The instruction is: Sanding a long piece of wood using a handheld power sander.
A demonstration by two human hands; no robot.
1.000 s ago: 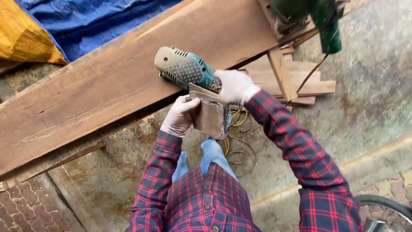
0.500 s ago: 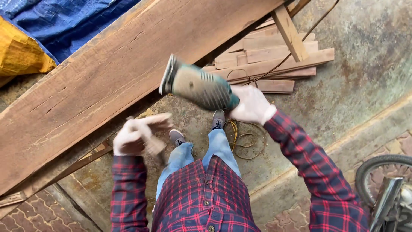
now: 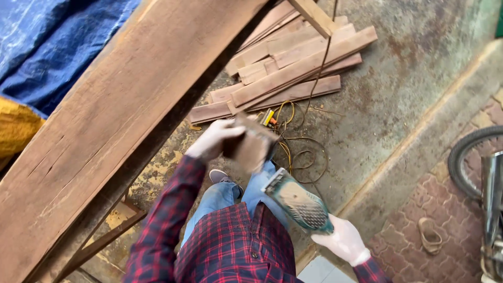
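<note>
- The right hand [image 3: 343, 242], gloved, held the electric sander [image 3: 297, 202] low beside the hip, fingers clamped on its rear grip; the tool was away from the wood.
- The left hand [image 3: 214, 139] held a brown sheet of sandpaper [image 3: 250, 145] in front of the body, fingers closed on its edge; the sheet was blurred.
- The sandpaper was not yet on the sander's base, so fitting it seemed to remain.
- The big plank [image 3: 105, 120] lay untouched to the left, so sanding was apparently not running.
- Offcut boards [image 3: 293, 68] and a cable [image 3: 304, 152] lay on the floor.
</note>
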